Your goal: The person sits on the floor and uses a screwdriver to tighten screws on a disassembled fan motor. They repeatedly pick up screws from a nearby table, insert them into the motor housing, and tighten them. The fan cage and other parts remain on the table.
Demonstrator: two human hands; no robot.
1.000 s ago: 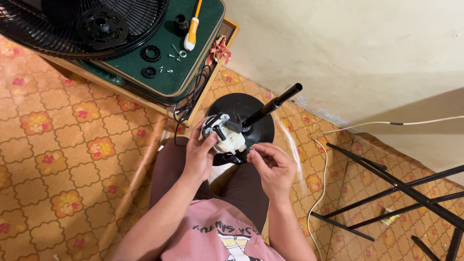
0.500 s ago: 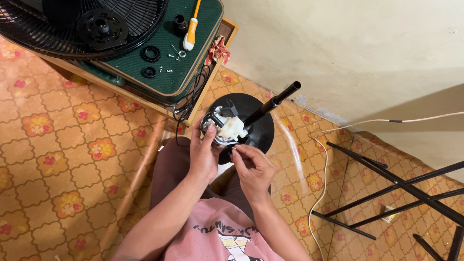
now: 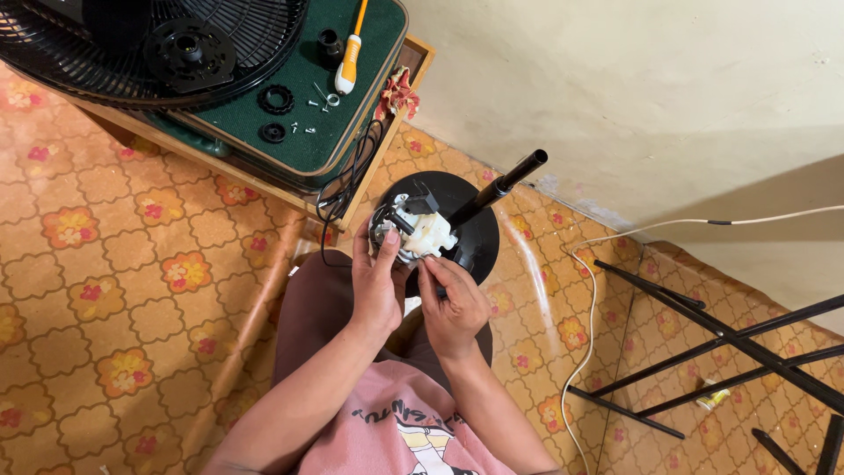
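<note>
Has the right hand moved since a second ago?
Yes. The right hand has shifted toward the white motor part, up against the round black base.

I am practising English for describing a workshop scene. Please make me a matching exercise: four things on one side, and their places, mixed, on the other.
Things:
1. white plastic motor assembly
2. orange-handled screwdriver
3. black round fan grille
4. white cable

Places:
A. on the patterned floor by the wall
B. on the green mat, near its right edge
C. between both hands
D. over the green mat's left part

Pairs: 1-C, 2-B, 3-D, 4-A
</note>
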